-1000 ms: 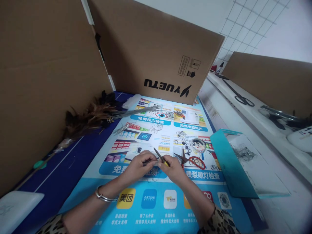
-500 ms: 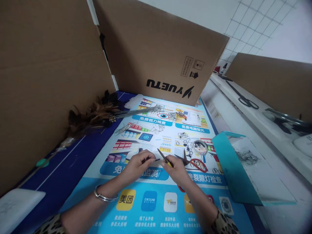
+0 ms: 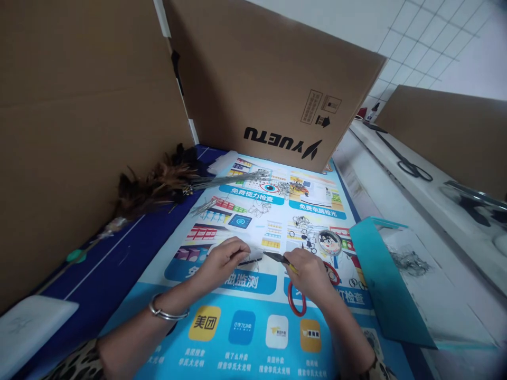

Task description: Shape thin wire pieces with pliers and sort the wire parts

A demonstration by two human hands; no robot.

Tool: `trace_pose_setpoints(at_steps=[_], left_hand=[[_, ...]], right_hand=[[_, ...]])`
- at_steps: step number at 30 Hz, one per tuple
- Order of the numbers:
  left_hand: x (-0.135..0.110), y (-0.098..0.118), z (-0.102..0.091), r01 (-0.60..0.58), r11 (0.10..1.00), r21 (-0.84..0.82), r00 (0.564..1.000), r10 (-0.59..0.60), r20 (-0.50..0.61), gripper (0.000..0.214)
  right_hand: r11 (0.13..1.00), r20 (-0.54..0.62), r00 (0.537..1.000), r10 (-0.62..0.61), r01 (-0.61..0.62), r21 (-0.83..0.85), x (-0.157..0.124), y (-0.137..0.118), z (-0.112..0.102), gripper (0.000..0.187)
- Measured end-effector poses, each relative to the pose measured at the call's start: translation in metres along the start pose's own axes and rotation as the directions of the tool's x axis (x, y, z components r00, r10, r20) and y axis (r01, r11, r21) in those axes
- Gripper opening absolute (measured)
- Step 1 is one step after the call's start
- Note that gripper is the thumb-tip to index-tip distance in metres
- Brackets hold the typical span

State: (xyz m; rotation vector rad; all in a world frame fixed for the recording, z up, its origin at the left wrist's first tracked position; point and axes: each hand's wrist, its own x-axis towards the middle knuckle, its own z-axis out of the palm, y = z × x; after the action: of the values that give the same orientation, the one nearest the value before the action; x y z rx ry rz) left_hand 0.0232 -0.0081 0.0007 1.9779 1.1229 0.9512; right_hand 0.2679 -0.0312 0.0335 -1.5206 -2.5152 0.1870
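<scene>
My right hand is wrapped round a pair of long-nosed pliers with dark jaws and a bit of yellow on the handle. The jaws point left, a short gap from my left fingertips. My left hand is pinched shut; something thin and pale seems to run from it towards the plier tips, too fine to make out. Scissors with red handles lie under and beside my right hand, partly covered by it. Past my right hand are a round cartoon-printed tin and loose dark rings.
Feathers on a stick and a bundle of metal wires lie at back left. A teal box with tangled wire stands at right. Cardboard panels wall the back and left. Black scissors rest on the ledge.
My right hand has moved right, away from my left, and the pliers now point left instead of up and left. More of the red scissor handles shows. The view has shifted slightly.
</scene>
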Motion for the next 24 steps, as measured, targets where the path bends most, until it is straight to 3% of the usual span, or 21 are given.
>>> trace_pose_setpoints(at_steps=[12,24], left_hand=[[-0.002,-0.004,0.005,-0.1,0.988,0.117,0.995,0.103,-0.017,0.015],[-0.001,0.005,0.004,-0.049,0.983,0.175,0.999,0.049,0.007,0.012]], right_hand=[[0.957,0.086,0.993,-0.085,0.105,-0.272,0.003,-0.018,-0.015,0.012],[0.971,0.048,0.995,-0.091,0.099,-0.216,0.002,-0.011,-0.008,0.014]])
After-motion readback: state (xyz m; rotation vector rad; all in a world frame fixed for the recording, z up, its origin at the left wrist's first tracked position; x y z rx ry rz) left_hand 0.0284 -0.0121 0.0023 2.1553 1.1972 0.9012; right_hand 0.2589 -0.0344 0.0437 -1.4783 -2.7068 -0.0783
